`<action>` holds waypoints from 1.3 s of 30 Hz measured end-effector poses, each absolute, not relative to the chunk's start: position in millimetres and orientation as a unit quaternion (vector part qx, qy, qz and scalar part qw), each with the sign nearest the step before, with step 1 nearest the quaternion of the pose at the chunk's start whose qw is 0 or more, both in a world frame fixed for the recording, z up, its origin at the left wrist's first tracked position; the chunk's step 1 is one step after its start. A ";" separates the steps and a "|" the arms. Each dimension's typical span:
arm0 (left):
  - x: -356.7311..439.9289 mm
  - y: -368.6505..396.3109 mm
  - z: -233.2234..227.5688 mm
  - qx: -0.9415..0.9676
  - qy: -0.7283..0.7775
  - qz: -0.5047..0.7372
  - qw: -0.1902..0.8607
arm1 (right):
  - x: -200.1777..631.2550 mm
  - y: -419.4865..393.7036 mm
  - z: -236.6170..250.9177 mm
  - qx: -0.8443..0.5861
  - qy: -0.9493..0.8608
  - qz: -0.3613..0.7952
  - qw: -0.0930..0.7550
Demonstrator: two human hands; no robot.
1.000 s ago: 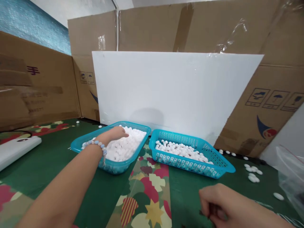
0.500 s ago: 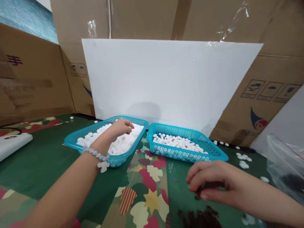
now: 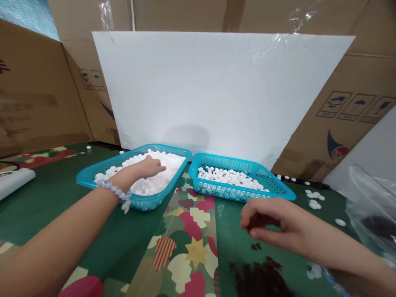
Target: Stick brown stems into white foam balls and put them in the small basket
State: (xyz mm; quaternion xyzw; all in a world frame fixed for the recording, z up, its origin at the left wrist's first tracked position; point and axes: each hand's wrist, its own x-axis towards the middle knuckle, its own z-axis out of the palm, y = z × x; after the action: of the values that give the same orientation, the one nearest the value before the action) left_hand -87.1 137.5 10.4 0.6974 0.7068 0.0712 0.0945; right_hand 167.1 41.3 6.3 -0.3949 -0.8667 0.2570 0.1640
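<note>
My left hand (image 3: 149,167), with a beaded bracelet at the wrist, reaches into the left blue basket (image 3: 89,178). Its fingers are closed at the heap of small white balls (image 3: 168,161); whether a ball is between them is hidden. My right hand (image 3: 272,216) hovers in front of the right blue basket (image 3: 213,190), which holds more white balls (image 3: 235,177). Its fingers curl towards the thumb, and what is between them I cannot make out. Below it lies a pile of small dark brown pieces (image 3: 262,278), with a few loose bits (image 3: 256,246) close by.
A white board (image 3: 216,90) leans on cardboard boxes (image 3: 355,78) behind the baskets. Loose white balls (image 3: 314,204) and a clear plastic bag (image 3: 371,206) with dark contents lie at right. A white device (image 3: 15,181) sits far left on the patterned green tablecloth (image 3: 192,231).
My left hand has lowered into the white balls and its fingers have closed. My right hand has risen slightly from the dark brown pile. The whole view has shifted a little.
</note>
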 end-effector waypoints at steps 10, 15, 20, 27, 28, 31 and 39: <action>-90.6 138.9 9.2 0.714 0.683 -0.146 0.048 | 168.2 46.6 5.0 -0.380 -0.838 0.334 0.203; -93.8 141.6 7.7 0.729 0.668 -0.147 0.033 | 169.4 46.1 3.5 -0.384 -0.820 0.362 0.221; -94.3 145.3 4.4 0.763 0.635 -0.116 0.033 | 171.0 47.0 0.1 -0.363 -0.830 0.359 0.224; -90.4 145.8 0.3 0.792 0.603 -0.083 0.035 | 168.3 49.6 -1.1 -0.359 -0.840 0.337 0.227; -90.2 145.3 0.4 0.794 0.602 -0.080 0.036 | 167.8 49.7 -0.9 -0.357 -0.841 0.336 0.230; -90.6 144.4 0.5 0.795 0.601 -0.075 0.047 | 166.7 49.8 -0.7 -0.354 -0.843 0.331 0.234; -94.4 147.7 -3.9 0.779 0.615 -0.093 0.081 | 168.1 49.0 -2.4 -0.339 -0.846 0.331 0.244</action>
State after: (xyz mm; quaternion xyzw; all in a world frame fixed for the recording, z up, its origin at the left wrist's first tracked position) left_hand -94.4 147.7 -3.9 0.7785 0.6153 -0.0931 0.0809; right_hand 168.1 49.0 -2.4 -0.3392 -0.8461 0.3311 0.2439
